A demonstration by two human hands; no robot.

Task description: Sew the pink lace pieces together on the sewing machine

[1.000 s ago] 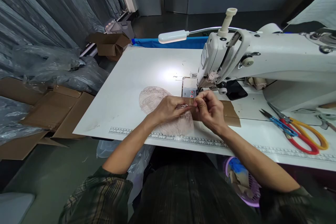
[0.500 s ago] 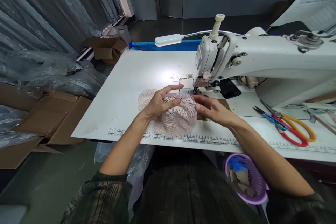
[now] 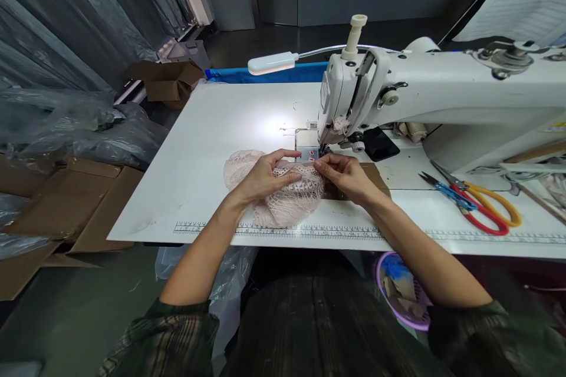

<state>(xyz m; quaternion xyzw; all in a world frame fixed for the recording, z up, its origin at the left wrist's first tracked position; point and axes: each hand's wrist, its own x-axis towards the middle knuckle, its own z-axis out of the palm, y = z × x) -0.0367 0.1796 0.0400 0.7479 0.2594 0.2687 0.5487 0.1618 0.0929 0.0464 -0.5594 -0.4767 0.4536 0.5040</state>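
A bunched piece of pale pink lace fabric lies on the white table just in front of the sewing machine's needle area. My left hand grips it from the left, thumb on top and forefinger stretched along its far edge. My right hand pinches the right end of the lace's upper edge between thumb and fingertips, close to the presser foot. The white sewing machine stands just beyond my right hand. Beneath that hand is a brown patch on the tabletop.
Scissors with red and orange handles and blue snips lie to the right. A black phone-like object rests under the machine arm. A printed ruler follows the table's front edge. Below hangs a purple basket; cardboard boxes stand left.
My right hand has closed its fingers on the lace edge and moved slightly left. The lace's edge is straighter and nearer the presser foot. The whole view has shifted a little.
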